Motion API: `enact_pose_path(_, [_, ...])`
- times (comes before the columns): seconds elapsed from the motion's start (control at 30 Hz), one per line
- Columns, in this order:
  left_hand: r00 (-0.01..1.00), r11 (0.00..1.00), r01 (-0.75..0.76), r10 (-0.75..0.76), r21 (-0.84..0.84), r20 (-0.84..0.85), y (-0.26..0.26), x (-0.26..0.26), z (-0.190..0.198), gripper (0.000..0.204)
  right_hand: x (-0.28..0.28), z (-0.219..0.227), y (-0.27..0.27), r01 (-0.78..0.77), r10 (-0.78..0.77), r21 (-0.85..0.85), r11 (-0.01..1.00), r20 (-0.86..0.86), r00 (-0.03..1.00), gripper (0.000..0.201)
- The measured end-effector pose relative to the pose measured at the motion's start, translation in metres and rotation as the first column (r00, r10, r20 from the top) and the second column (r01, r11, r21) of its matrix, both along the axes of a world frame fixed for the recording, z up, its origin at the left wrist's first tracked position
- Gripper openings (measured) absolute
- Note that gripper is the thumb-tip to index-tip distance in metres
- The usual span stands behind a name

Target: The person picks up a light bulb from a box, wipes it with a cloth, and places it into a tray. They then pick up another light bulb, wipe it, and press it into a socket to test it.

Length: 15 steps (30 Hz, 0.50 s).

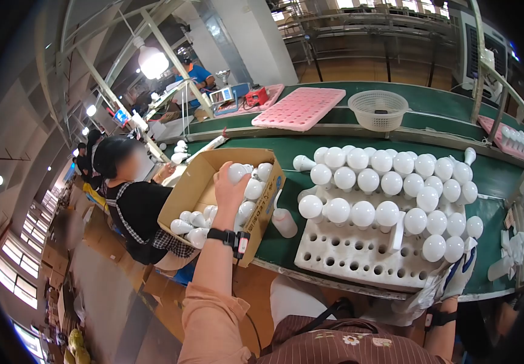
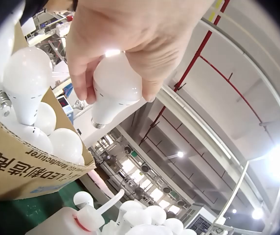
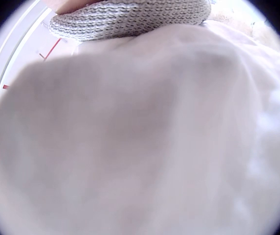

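The bare left hand (image 1: 230, 189) is over the cardboard box (image 1: 261, 239), gripping a white bulb (image 1: 236, 173) near the box's far side. In the left wrist view the thumb and fingers of the left hand (image 2: 135, 34) pinch that bulb (image 2: 116, 83) round its dome, with the screw base pointing down. Other bulbs (image 1: 197, 236) lie loose in the box. The gloved right hand (image 1: 458, 276) is at the near right corner of the white foam tray (image 1: 335, 252), beside a whitish cloth (image 1: 417, 297); its fingers are partly hidden. Cloth fills most of the right wrist view, below the knitted glove (image 3: 130, 19).
Rows of bulbs (image 1: 362, 213) stand on the foam tray. A white bottle (image 1: 284, 223) is between box and tray. Behind are a pink tray (image 1: 301, 109) and a white basket (image 1: 378, 110). A person (image 1: 134, 206) sits left of the box.
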<state>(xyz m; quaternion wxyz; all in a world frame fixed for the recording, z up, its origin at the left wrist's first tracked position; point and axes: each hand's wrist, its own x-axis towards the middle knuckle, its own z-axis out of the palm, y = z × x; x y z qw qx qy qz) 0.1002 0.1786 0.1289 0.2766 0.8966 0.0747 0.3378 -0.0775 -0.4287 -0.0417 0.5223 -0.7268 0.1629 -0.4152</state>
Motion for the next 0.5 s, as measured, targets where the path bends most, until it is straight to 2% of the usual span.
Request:
enact_pose_path(0.03, [1.0, 1.0, 0.013, -0.013, -0.001, 0.002, 0.0, 0.008, -0.004, 0.068, 0.001, 0.0, 0.0, -0.021, 0.021, 0.03, 0.999, 0.014, 1.0, 0.043])
enact_pose_path(0.07, [0.996, 0.998, 0.017, -0.012, 0.056, -0.086, 0.004, 0.019, -0.012, 0.07, 0.002, -0.001, 0.0, -0.041, 0.039, 0.059, 0.997, 0.028, 0.999, 0.043])
enact_pose_path(0.13, [0.969, 0.992, 0.055, -0.026, 0.112, -0.244, -0.001, 0.028, -0.018, 0.074, 0.001, 0.001, 0.001, -0.009, 0.009, 0.008, 1.0, -0.001, 1.0, 0.043])
enact_pose_path(0.17, [0.968, 0.991, 0.074, -0.045, 0.109, -0.246, -0.002, 0.034, -0.02, 0.074, -0.001, 0.005, 0.003, 0.019, -0.02, -0.033, 0.999, -0.036, 0.999, 0.044])
enact_pose_path(0.23, [0.981, 0.976, 0.055, -0.013, 0.213, -0.194, -0.006, 0.043, -0.022, 0.074, 0.001, 0.001, 0.004, 0.026, -0.027, -0.008, 1.0, -0.014, 1.0, 0.043])
enact_pose_path(0.3, [0.999, 0.954, 0.042, -0.046, 0.297, 0.007, -0.02, 0.034, -0.019, 0.06, -0.001, -0.002, 0.009, 0.029, -0.033, 0.132, 0.991, 0.028, 0.999, 0.043])
enact_pose_path(0.33, [0.992, 0.942, 0.053, -0.087, 0.33, 0.087, -0.033, 0.03, -0.016, 0.055, -0.005, -0.003, 0.009, 0.081, -0.083, 0.127, 0.989, 0.014, 0.996, 0.043])
enact_pose_path(0.37, [0.981, 0.943, 0.046, -0.104, 0.328, 0.161, -0.054, 0.019, -0.012, 0.046, -0.009, -0.002, 0.009, 0.115, -0.114, 0.023, 0.993, -0.055, 0.992, 0.043])
enact_pose_path(0.4, [0.961, 0.951, 0.118, -0.182, 0.286, 0.21, -0.081, 0.001, -0.003, 0.04, -0.011, 0.001, 0.009, 0.134, -0.143, -0.082, 0.988, -0.126, 0.982, 0.043])
enact_pose_path(0.43, [0.938, 0.934, 0.265, -0.307, 0.238, 0.159, -0.11, -0.021, 0.009, 0.038, -0.012, 0.006, 0.009, 0.127, -0.162, -0.179, 0.976, -0.199, 0.967, 0.044])
enact_pose_path(0.5, [0.838, 0.843, 0.528, -0.537, 0.101, 0.099, -0.158, -0.054, 0.004, 0.034, -0.009, 0.016, 0.012, 0.085, -0.124, -0.242, 0.966, -0.148, 0.981, 0.041])
